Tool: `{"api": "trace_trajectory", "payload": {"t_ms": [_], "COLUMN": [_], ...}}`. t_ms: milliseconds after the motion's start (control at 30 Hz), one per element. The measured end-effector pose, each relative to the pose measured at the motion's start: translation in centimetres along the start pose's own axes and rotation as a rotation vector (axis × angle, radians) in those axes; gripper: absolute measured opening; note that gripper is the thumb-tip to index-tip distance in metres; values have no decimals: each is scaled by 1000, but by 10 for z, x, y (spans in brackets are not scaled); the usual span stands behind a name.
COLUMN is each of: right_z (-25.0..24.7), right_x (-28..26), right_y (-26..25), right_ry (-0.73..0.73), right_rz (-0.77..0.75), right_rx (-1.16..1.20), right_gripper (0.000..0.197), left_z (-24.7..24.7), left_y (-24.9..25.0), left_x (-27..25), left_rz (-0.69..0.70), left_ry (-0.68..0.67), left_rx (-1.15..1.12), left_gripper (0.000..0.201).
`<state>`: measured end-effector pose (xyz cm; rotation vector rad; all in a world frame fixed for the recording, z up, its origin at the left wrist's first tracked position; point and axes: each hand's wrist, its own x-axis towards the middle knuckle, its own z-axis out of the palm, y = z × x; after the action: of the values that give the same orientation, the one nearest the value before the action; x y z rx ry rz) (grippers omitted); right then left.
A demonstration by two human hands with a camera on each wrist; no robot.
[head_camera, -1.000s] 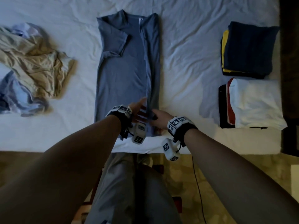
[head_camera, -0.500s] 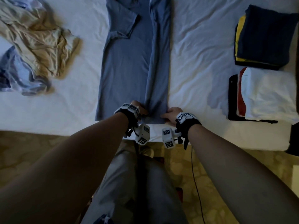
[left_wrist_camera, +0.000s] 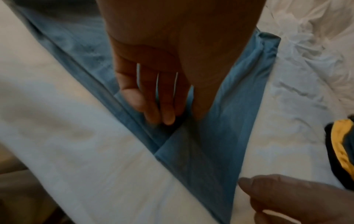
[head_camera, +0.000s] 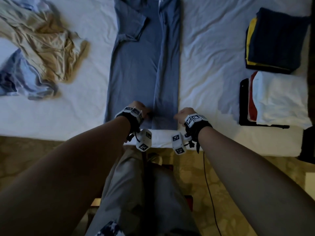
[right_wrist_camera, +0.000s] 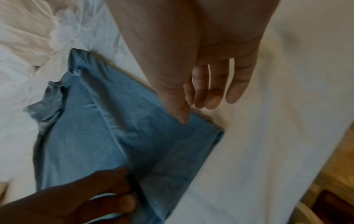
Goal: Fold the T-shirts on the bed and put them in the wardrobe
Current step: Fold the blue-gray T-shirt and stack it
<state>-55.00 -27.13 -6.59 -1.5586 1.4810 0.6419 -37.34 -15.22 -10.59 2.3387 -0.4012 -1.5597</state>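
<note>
Standing at the near edge of the bed (head_camera: 68,120), the person has both hands at the hem of the blue T-shirt (head_camera: 136,74). The left hand (head_camera: 139,109) pinches the hem at the edge of the folded-over strip, its fingers (left_wrist_camera: 153,103) curled down onto the cloth and the thumb under the layer. The right hand (head_camera: 183,114) sits at the shirt's right hem corner, thumb laid on the fabric and the other fingers (right_wrist_camera: 214,94) loosely bent over the sheet just beside it; whether it actually grips the cloth I cannot tell. The shirt lies flat and lengthwise away from the hands, its right side folded in, one sleeve showing on the left. Left of the shirt lies a crumpled pile of unfolded shirts (head_camera: 42,48). Right of it, well apart, are two folded stacks: a white-topped stack (head_camera: 279,99) nearer and a navy-topped stack (head_camera: 276,40) beyond.
</note>
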Motion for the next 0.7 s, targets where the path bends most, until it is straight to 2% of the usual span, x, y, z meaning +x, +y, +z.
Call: {"api": "trace_trajectory", "payload": {"t_ms": [100, 167, 267, 400, 500, 700], "right_z": [0, -4, -16, -30, -42, -62], "right_x": [14, 15, 15, 41, 62, 122], "right_y": [-21, -45, -90, -152, -200, -272], "right_ry": [28, 49, 89, 108, 97, 69], "right_rz": [-78, -124, -184, -256, -294, -337], "right_rx": [117, 182, 232, 222, 210, 118], "right_gripper": [20, 9, 8, 6, 12, 13], "left_z": [-28, -50, -89, -144, -182, -240], "left_y": [10, 19, 36, 57, 79, 124], "left_x": [-4, -2, 2, 24, 47, 103], "left_rz": [24, 44, 67, 46, 7, -24], "left_ry": [93, 141, 186, 290, 361, 410], "left_rx": [-216, -281, -329, -329, -258, -194], "left_gripper": [15, 16, 17, 14, 12, 25]}}
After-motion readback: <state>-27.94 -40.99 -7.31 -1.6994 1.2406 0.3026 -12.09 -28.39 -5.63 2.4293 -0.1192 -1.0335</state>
